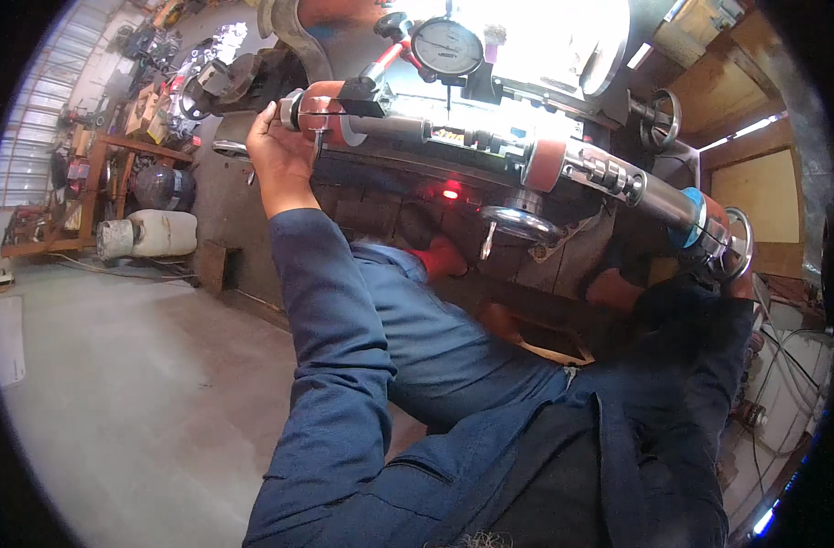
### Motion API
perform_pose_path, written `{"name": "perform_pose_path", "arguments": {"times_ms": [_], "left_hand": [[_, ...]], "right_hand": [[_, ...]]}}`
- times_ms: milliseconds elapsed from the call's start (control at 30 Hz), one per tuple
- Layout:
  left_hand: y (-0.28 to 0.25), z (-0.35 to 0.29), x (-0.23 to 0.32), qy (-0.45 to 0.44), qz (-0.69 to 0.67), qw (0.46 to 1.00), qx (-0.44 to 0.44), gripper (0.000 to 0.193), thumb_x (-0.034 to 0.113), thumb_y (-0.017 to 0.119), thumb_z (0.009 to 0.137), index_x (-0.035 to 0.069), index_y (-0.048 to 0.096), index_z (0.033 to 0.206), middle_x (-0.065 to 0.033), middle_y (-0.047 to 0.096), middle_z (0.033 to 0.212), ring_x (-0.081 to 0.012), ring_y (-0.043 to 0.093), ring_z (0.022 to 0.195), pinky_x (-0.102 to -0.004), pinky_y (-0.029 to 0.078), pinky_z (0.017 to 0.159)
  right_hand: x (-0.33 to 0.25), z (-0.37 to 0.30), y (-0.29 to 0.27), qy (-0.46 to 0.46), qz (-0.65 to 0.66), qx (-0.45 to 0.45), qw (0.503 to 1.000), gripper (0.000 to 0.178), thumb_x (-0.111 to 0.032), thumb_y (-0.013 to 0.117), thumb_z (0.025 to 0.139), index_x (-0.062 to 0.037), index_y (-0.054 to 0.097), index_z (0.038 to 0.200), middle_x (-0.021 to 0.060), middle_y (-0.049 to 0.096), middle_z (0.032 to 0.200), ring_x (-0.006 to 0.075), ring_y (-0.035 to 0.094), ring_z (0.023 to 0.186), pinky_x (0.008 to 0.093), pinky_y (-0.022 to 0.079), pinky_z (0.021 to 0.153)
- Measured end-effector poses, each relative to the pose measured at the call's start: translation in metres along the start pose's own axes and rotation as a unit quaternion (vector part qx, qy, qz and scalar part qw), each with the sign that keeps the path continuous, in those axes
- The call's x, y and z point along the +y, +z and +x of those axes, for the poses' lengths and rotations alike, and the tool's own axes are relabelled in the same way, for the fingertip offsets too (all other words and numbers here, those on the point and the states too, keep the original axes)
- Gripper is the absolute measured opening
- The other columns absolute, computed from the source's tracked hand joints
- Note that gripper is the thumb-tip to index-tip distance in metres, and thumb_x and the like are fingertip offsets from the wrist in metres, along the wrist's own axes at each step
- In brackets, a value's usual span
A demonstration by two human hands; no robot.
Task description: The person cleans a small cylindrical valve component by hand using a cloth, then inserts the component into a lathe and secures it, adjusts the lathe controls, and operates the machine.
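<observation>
A long machine with red-brown bearing housings stretches across the upper middle. My left hand (283, 155) is at its left end, its fingers closed around the metal end collar (290, 110) beside the left red-brown housing (323, 108). At the right end, my right hand (738, 285) shows only in part below the chrome handwheel (744, 245); its fingers are hidden. Between the ends lies a stepped metal shaft (481, 139). Above it stands a round dial gauge (447, 47), its thin stem pointing down at the shaft. A blue ring (686, 217) sits near the right end.
A crank handwheel (519, 222) projects from the machine's front, with a red light (451, 194) nearby. Bright lamp glare washes out the far side. On the left are a white gas cylinder (164, 234), a wooden rack (106, 155) and cluttered parts. Wooden panels (755, 196) stand at right.
</observation>
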State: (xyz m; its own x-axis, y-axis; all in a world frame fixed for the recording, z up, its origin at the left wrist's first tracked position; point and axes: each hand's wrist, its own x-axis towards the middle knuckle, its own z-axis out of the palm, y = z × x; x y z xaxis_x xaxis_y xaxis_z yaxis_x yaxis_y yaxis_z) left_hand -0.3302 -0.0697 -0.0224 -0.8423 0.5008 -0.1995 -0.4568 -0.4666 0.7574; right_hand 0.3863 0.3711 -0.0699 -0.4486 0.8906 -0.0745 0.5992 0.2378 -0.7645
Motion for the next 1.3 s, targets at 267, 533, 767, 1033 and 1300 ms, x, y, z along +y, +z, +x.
{"name": "perform_pose_path", "arguments": {"times_ms": [267,533,767,1033,1300], "left_hand": [[-0.009,0.01,-0.002,0.015,-0.014,1.0,-0.001,0.025,0.025,0.053,0.096,0.002,0.061,0.104,-0.0197,0.066,0.119,-0.0324,0.068,0.105,-0.0475,0.057,0.091],[0.022,0.009,-0.027,0.048,-0.124,0.991,-0.034,0.033,0.029,0.052,0.096,0.002,0.055,0.115,-0.0217,0.063,0.126,-0.0396,0.06,0.122,-0.0544,0.051,0.103],[0.01,0.025,-0.046,0.11,-0.19,0.955,-0.2,0.061,0.037,0.06,0.091,0.001,0.041,0.136,-0.0243,0.04,0.151,-0.0425,0.027,0.149,-0.0584,0.024,0.123],[0.007,0.023,-0.051,0.128,-0.306,0.898,-0.29,0.072,0.021,0.079,0.077,0.014,0.043,0.139,-0.008,0.052,0.14,-0.0305,0.047,0.136,-0.0486,0.034,0.12],[0.004,0.023,-0.024,0.039,-0.202,0.952,-0.225,0.031,0.0,0.063,0.075,0.016,0.055,0.099,0.0036,0.058,0.09,-0.0164,0.058,0.097,-0.0371,0.052,0.092]], "right_hand": [[-0.004,-0.052,-0.017,0.072,0.01,-0.106,0.992,0.033,-0.03,0.056,0.105,-0.0041,0.063,0.123,-0.0025,0.062,0.092,0.0062,0.053,0.074,0.0217,0.039,0.062],[-0.051,-0.06,-0.033,0.047,0.198,-0.037,0.978,0.035,-0.033,0.058,0.104,-0.005,0.061,0.124,-0.0081,0.057,0.081,0.001,0.044,0.062,0.0187,0.029,0.052],[-0.1,-0.029,-0.014,-0.003,0.101,0.071,0.992,0.04,-0.033,0.051,0.107,-0.0003,0.06,0.128,0.0043,0.068,0.108,0.0111,0.061,0.09,0.0259,0.048,0.079],[-0.169,-0.024,0.023,-0.095,-0.1,0.141,0.98,0.046,-0.037,0.051,0.107,-0.0031,0.058,0.138,0.0104,0.069,0.113,0.0133,0.061,0.097,0.0297,0.048,0.091],[-0.206,-0.024,0.049,0.008,-0.25,0.114,0.961,0.044,-0.034,0.058,0.1,-0.0073,0.062,0.136,0.0166,0.071,0.112,0.0189,0.065,0.095,0.0325,0.049,0.089]]}}
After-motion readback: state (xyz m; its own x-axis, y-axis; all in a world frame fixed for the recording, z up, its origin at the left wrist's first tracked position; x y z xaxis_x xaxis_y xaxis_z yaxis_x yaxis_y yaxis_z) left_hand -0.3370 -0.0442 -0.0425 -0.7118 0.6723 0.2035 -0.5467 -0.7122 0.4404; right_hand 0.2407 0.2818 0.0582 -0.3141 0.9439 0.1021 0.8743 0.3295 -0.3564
